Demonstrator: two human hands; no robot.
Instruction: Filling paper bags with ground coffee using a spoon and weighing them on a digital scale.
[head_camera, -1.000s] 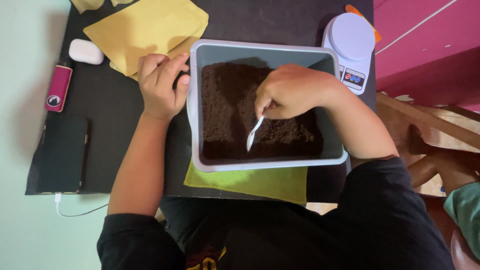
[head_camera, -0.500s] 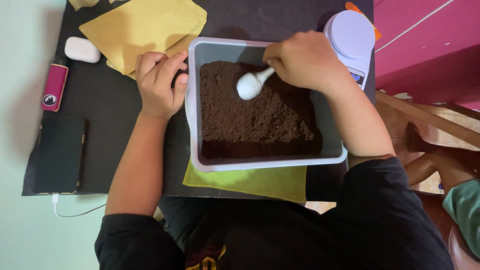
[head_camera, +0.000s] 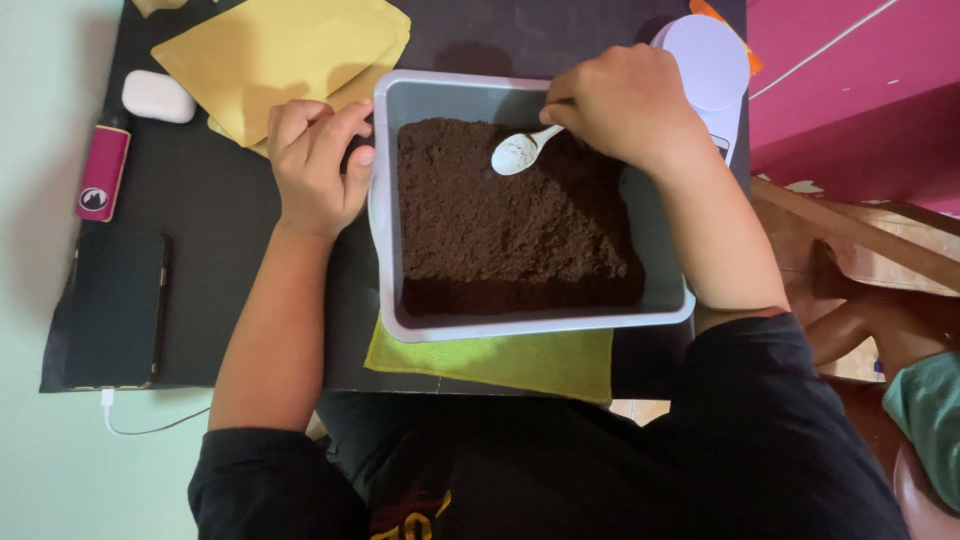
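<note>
The right hand (head_camera: 630, 105) has its fingers clamped together on the handle of a small white spoon (head_camera: 520, 152), holding it at the far end of a grey rectangular tub (head_camera: 385, 250). The spoon's bowl points away from those fingers toward the left and lies on, or just over, the dark brown powder (head_camera: 510, 225) that fills most of the tub; whether it touches the surface cannot be told. The powder sits highest just below the right fingers and slopes down toward the near wall, where it ends in a straight dark edge. The left hand (head_camera: 315, 165) rests at the tub's left wall, its fingers curled loosely together with the tips against the rim, clamped on nothing else. Beyond the left fingers lie yellow paper sheets (head_camera: 285, 55) on a black mat (head_camera: 215, 250) that covers the desk. Further left of those fingers are a white oval case (head_camera: 157, 97), a pink slim device (head_camera: 103, 172) and a dark phone (head_camera: 115, 310) with a white cable (head_camera: 140, 425) at its near end. Just behind the right fingers stands a white kitchen scale (head_camera: 710, 60), partly hidden by the hand. A green cloth (head_camera: 500, 360) shows under the tub's near edge, well below both hands.
</note>
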